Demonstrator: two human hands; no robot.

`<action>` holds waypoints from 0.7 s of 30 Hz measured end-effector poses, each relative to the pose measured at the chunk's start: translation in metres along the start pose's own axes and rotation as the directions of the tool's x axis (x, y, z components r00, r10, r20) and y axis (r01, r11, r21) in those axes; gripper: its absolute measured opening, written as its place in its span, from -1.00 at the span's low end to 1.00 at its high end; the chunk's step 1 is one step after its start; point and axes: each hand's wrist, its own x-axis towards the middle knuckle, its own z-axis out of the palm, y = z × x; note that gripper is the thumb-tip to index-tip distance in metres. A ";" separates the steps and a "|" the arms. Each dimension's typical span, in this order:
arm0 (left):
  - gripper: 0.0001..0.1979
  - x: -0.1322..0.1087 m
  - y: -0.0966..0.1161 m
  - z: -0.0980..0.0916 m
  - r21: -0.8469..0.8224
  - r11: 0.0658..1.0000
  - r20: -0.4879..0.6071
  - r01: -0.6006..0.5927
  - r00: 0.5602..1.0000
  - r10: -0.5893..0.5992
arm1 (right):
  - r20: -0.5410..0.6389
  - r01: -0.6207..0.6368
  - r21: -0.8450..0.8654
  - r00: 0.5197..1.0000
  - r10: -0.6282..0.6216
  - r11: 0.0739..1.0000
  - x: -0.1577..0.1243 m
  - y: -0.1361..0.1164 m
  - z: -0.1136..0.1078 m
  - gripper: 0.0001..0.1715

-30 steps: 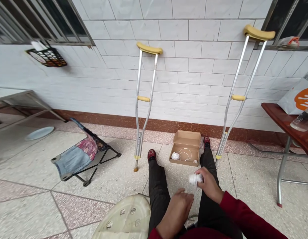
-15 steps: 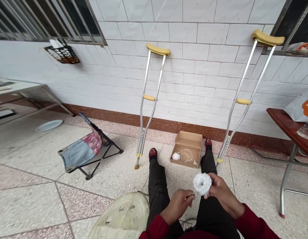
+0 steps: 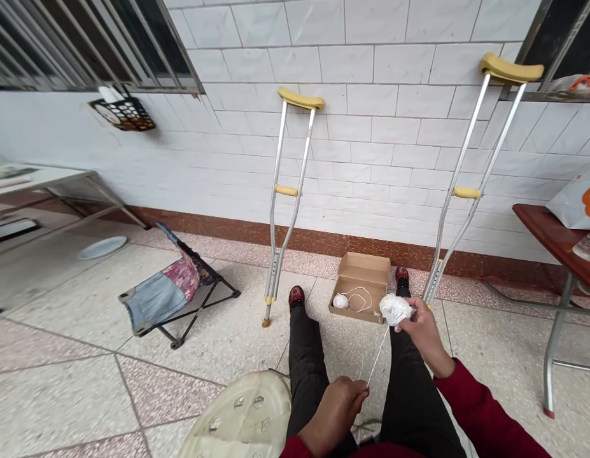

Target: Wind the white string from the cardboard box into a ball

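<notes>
My right hand (image 3: 422, 331) is closed on a ball of white yarn (image 3: 394, 310), held up over my right leg. A strand of white yarn (image 3: 379, 355) runs down from the ball to my left hand (image 3: 341, 406), whose thumb and fingers pinch it low between my legs. Past the ball, on the floor between my feet, an open cardboard box (image 3: 363, 270) contains a smaller ball of white yarn (image 3: 341, 301) with a loose looping strand. The held ball partly covers the box's front right corner.
Two crutches, one left (image 3: 286, 191) and one right (image 3: 466, 193), lean on the tiled wall. A folding chair (image 3: 156, 305) stands at left, a pale plastic stool (image 3: 242, 420) by my left leg. On the right is a red-brown table (image 3: 538, 222) with a bag (image 3: 574, 207).
My right hand has raised the yarn ball and turned it. My left hand has moved down and away, so a longer strand now stretches between them. The view has shifted slightly.
</notes>
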 end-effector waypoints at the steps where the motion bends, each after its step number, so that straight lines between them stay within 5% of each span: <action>1: -0.68 0.001 0.004 -0.002 0.046 0.998 -0.011 -0.037 0.999 0.038 | -0.001 0.077 -0.137 0.997 -0.077 0.988 0.001 0.010 0.000 -0.68; 3: -0.71 0.005 0.011 -0.014 0.114 0.987 -0.056 -0.113 0.991 0.120 | 0.131 0.212 -0.328 0.975 -0.178 0.921 -0.006 0.032 0.002 -0.65; 5: -0.72 0.013 0.014 -0.032 0.168 0.973 -0.100 -0.158 0.979 0.177 | 0.347 0.277 -0.357 0.926 -0.149 0.892 -0.026 0.051 0.006 -0.62; 9: -0.75 0.031 0.009 -0.054 0.187 0.970 -0.104 -0.153 0.979 0.175 | 0.555 0.031 -0.181 0.829 0.076 0.983 -0.069 0.053 0.013 -0.60; 11: -0.74 0.034 0.005 -0.048 0.111 0.988 -0.103 -0.111 0.987 0.122 | 0.549 -0.111 -0.030 0.829 0.109 0.993 -0.074 0.036 0.014 -0.58; 15: -0.69 0.029 0.010 -0.014 -0.076 0.997 -0.054 -0.030 0.998 0.026 | 0.312 -0.168 0.149 0.943 0.115 0.974 -0.041 0.009 0.006 -0.68; 18: -0.67 0.020 0.020 0.004 -0.115 0.993 0.025 -0.015 1.000 0.018 | 0.093 -0.092 -0.030 0.991 0.094 0.995 -0.009 0.022 0.001 -0.73; 21: -0.70 0.015 0.022 -0.003 -0.084 0.996 0.007 -0.033 0.999 0.034 | 0.135 0.065 -0.363 0.991 -0.017 0.929 -0.006 0.054 0.003 -0.71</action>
